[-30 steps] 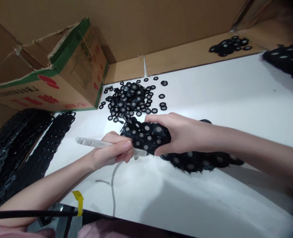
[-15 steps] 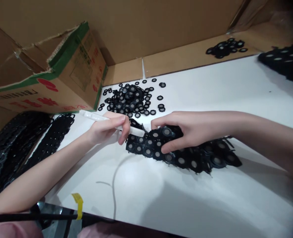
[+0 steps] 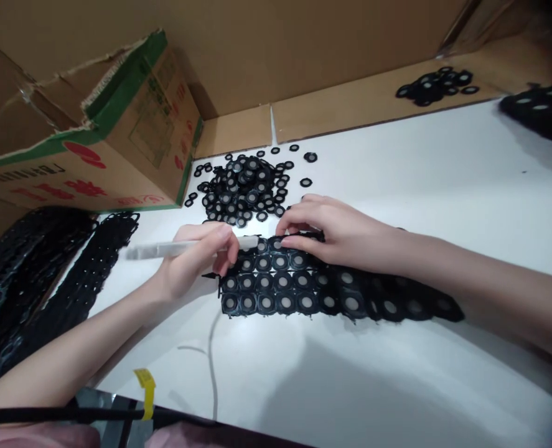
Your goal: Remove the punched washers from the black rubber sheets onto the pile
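A black sheet of joined rings with pale round centres lies on the white table in front of me. My left hand is closed around a white pen-like stick, whose tip reaches the sheet's upper left edge. On that same upper edge, my right hand pinches the sheet between thumb and fingers. The wrist and forearm cover part of the sheet's right side. Just beyond both hands is a heap of loose black rings with pale centres.
A cardboard box stands at the back left. Black perforated strips lie below it. More black rings sit on the cardboard ledge at the back right, near another dark sheet. A yellow tag hangs at the front edge.
The sheet has been spread flatter and shifted left, showing more rows. My right hand moved left along its upper edge. The stick in my left hand now lies nearly level.
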### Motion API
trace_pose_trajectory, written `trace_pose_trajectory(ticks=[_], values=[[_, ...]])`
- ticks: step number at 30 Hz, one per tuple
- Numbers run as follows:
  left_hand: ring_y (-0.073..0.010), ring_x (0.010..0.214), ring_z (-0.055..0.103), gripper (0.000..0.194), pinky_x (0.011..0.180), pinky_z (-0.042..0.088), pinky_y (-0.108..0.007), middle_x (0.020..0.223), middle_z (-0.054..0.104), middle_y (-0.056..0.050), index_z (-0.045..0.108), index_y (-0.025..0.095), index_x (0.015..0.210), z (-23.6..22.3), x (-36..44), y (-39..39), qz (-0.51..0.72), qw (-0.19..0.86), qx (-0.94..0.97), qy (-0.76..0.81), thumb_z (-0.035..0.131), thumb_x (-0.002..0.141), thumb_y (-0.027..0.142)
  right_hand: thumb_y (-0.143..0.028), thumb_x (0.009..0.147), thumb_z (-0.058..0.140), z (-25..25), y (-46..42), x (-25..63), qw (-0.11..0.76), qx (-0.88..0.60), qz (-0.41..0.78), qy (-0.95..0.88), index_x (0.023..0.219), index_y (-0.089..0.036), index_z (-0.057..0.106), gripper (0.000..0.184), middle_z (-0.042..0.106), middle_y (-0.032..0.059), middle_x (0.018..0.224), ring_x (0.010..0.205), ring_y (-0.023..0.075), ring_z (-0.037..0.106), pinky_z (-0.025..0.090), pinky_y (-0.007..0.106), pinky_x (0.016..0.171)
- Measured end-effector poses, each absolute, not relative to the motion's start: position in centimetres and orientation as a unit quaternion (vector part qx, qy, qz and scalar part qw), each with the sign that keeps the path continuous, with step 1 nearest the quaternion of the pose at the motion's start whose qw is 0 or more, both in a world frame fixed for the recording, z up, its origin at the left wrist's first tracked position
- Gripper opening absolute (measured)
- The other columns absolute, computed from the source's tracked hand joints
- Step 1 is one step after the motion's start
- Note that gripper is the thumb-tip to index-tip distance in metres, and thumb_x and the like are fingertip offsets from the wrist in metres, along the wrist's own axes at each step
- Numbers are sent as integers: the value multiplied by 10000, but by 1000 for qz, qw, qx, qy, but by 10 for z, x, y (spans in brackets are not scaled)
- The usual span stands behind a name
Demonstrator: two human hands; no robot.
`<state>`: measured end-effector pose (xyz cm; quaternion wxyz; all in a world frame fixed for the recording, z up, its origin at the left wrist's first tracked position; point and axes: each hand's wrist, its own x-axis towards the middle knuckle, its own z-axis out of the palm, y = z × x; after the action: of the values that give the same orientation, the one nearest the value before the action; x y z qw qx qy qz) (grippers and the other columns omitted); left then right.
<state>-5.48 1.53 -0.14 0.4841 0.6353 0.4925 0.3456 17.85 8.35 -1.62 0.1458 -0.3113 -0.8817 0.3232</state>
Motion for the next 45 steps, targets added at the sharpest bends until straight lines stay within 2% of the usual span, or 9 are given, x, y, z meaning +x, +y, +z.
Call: trace_pose_trajectory(ticks=[3, 7, 15, 22, 26, 29, 32, 36, 45], values=[[-127, 528, 445, 442, 517, 337, -268, 515, 535, -9, 602, 154, 627, -8, -51, 8, 365, 447, 666, 474, 457, 954, 414, -309, 877, 499, -22, 81, 175, 158, -309, 307, -886, 883, -200, 642, 180, 666, 61, 864, 920, 233, 526, 370, 383, 850], [-107, 495, 376, 436, 496, 292, -270, 525, 514, 3, 573, 148, 637, -13, -48, 6, 333, 463, 666, 480, 419, 972, 379, -279, 870, 509, -26, 79, 173, 171, -314, 297, -885, 833, -197, 612, 137, 654, 60, 868, 911, 232, 523, 358, 389, 841], [-104, 482, 378, 447, 477, 280, -273, 519, 516, 2, 570, 152, 644, -16, -47, 6, 336, 446, 674, 484, 404, 974, 403, -206, 857, 523, -28, 76, 171, 176, -330, 289, -881, 813, -209, 576, 69, 666, 43, 871, 898, 223, 529, 343, 391, 831], [-111, 503, 408, 465, 524, 332, -267, 514, 460, 5, 511, 161, 596, -10, -42, 5, 275, 409, 711, 502, 355, 984, 364, -195, 857, 511, -31, 75, 170, 185, -320, 287, -884, 807, -207, 571, 79, 672, 41, 863, 879, 217, 533, 344, 383, 812], [-100, 510, 416, 450, 529, 330, -245, 511, 436, 24, 512, 158, 608, -7, -41, 7, 243, 415, 727, 491, 350, 986, 338, -214, 862, 504, -28, 75, 172, 168, -333, 294, -880, 807, -206, 582, 96, 666, 48, 852, 903, 232, 526, 338, 402, 835], [-99, 518, 420, 450, 529, 326, -243, 521, 441, 25, 520, 157, 615, -7, -42, 7, 243, 421, 724, 490, 357, 987, 350, -305, 844, 564, -20, 73, 174, 142, -341, 307, -877, 861, -209, 605, 105, 660, 66, 894, 959, 261, 512, 330, 428, 865], [-101, 511, 413, 448, 516, 314, -253, 524, 457, 18, 539, 156, 614, -9, -44, 4, 292, 427, 704, 487, 383, 979, 363, -378, 769, 670, -15, 70, 174, 113, -348, 298, -882, 912, -201, 611, 234, 651, 89, 906, 994, 297, 500, 327, 447, 871], [-95, 464, 380, 440, 484, 294, -269, 493, 453, 16, 543, 157, 579, -11, -45, -5, 351, 438, 687, 462, 414, 958, 341, -304, 776, 655, -14, 67, 172, 87, -348, 280, -891, 887, -191, 606, 166, 642, 101, 900, 1010, 306, 499, 330, 451, 861], [-81, 432, 337, 433, 463, 293, -264, 498, 466, 12, 539, 151, 592, -7, -43, -8, 311, 466, 677, 477, 401, 958, 336, -273, 773, 645, -16, 67, 170, 86, -351, 306, -881, 895, -182, 582, 165, 596, 80, 875, 996, 291, 506, 349, 438, 867]])
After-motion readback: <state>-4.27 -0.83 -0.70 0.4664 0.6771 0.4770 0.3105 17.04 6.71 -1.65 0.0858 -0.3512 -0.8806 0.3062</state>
